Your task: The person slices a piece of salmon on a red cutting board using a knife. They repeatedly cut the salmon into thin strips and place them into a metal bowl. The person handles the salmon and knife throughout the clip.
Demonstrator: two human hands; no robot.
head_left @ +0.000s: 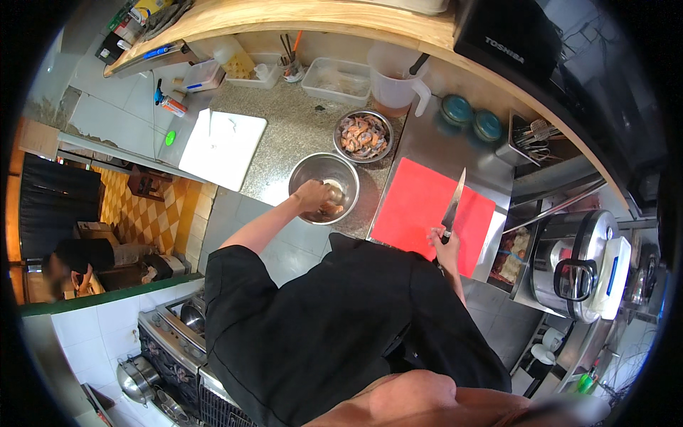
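My left hand [313, 196] reaches into a steel bowl [353, 173] on the counter's near edge. Its fingers are bent together over a few small brownish pieces, and what they grip is too small to make out. Closed around the dark handle of a kitchen knife [453, 203] is my right hand [445, 245]. The blade points away from me over a red cutting board [405, 206]. Just behind the first bowl, a second steel bowl [390, 146] is heaped with pink and grey pieces that look like shrimp [363, 136].
A white cutting board [231, 146] lies to the left. Plastic tubs [334, 89] and a measuring jug [398, 85] line the back, with teal lidded containers [457, 110] beside them. A large steel pot [562, 256] stands at right. Another person [85, 256] is at far left.
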